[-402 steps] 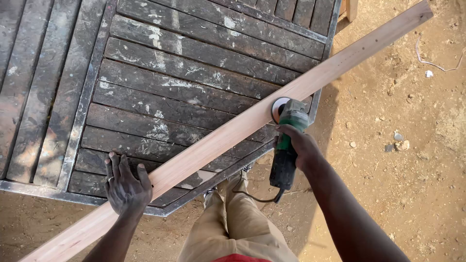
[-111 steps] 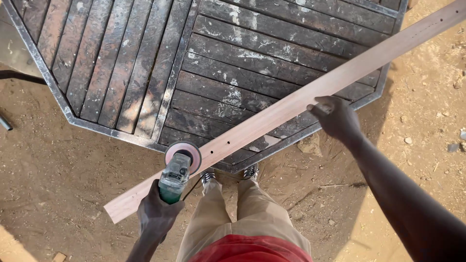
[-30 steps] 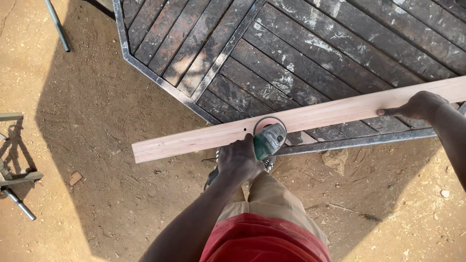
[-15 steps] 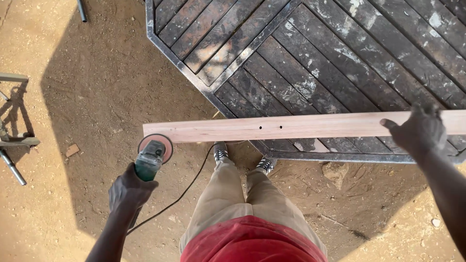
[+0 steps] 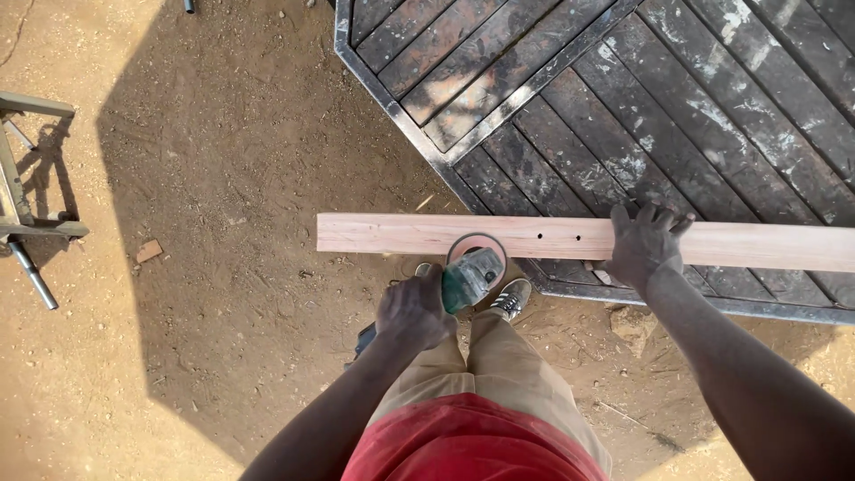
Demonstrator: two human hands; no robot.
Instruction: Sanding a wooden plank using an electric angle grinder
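A long pale wooden plank point(image 5: 534, 239) lies across the corner of a dark slatted table top point(image 5: 677, 107), its left end sticking out over the dirt. My left hand point(image 5: 415, 310) grips a green angle grinder point(image 5: 470, 273) whose round disc touches the plank's near edge. My right hand point(image 5: 645, 244) presses flat on the plank, fingers spread, right of two small drilled holes.
Sandy dirt ground point(image 5: 223, 294) surrounds the table. A metal frame point(image 5: 27, 205) stands at the left edge, with a small wood scrap point(image 5: 148, 251) near it. My feet point(image 5: 509, 297) stand just under the plank. The grinder's cord trails behind my left hand.
My left hand has brought the grinder rightward from the plank's left end to a spot nearer its middle. My right hand has shifted left along the plank.
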